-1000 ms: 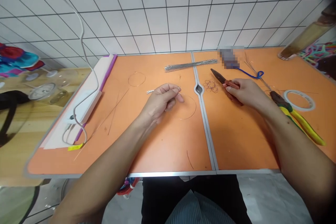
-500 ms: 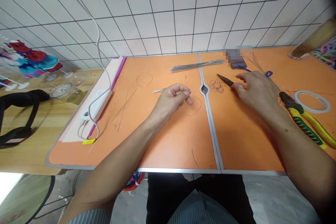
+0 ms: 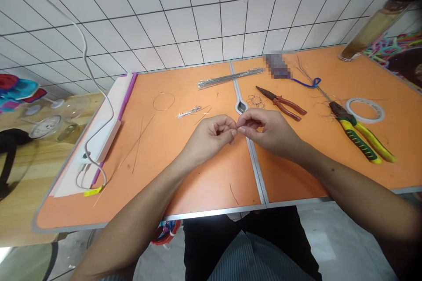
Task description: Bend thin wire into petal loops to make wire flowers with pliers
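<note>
My left hand (image 3: 214,134) is closed in a pinch, its fingertips on a thin wire that is barely visible now. Facing it, my right hand (image 3: 263,129) pinches at the same spot, with the fingertips of both hands meeting above the table's metal seam. What lies between them is mostly hidden. Just beyond my right hand, red-handled pliers (image 3: 281,102) lie on the orange table (image 3: 204,189), beside a small flower-like coil of wire (image 3: 256,101). A bundle of short silvery wires (image 3: 189,112) lies left of my left hand.
Long straight wires (image 3: 227,78) lie across the seam at the back. A wire ring (image 3: 164,101) and loose wires are at left, near a white power strip (image 3: 102,140). To the right are yellow-green pliers (image 3: 359,134), a tape roll (image 3: 365,110) and a tall bottle (image 3: 372,30).
My right hand has let go of the red-handled pliers, leaving them on the table, and has come left to meet my left hand's fingertips. The camera view has shifted a little.
</note>
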The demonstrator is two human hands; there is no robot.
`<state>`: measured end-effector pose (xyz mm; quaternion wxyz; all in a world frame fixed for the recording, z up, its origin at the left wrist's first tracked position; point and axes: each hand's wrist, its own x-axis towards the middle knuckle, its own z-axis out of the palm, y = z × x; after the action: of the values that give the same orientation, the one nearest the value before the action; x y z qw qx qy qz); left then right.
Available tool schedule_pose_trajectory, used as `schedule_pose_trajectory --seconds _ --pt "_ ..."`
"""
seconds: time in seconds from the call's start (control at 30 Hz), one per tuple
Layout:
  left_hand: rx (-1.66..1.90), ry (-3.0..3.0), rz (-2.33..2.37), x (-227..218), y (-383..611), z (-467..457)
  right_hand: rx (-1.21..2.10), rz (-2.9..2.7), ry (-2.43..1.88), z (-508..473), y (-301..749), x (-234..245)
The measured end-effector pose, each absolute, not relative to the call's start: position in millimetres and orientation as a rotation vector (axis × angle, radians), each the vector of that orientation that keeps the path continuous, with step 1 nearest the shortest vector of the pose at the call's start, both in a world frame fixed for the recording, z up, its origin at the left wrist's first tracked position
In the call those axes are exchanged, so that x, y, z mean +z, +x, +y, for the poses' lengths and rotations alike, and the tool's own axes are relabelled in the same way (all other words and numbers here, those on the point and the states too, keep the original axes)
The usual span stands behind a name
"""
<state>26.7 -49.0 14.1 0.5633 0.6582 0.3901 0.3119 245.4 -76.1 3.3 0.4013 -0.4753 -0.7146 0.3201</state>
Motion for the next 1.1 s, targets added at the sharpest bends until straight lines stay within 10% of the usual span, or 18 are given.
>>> schedule_pose_trajectory --seconds 1.1 --pt "0.936 0.899 0.872 17.0 11.7 -22.9 1.059 -1.487 -1.267 -66.3 256.7 3.5"
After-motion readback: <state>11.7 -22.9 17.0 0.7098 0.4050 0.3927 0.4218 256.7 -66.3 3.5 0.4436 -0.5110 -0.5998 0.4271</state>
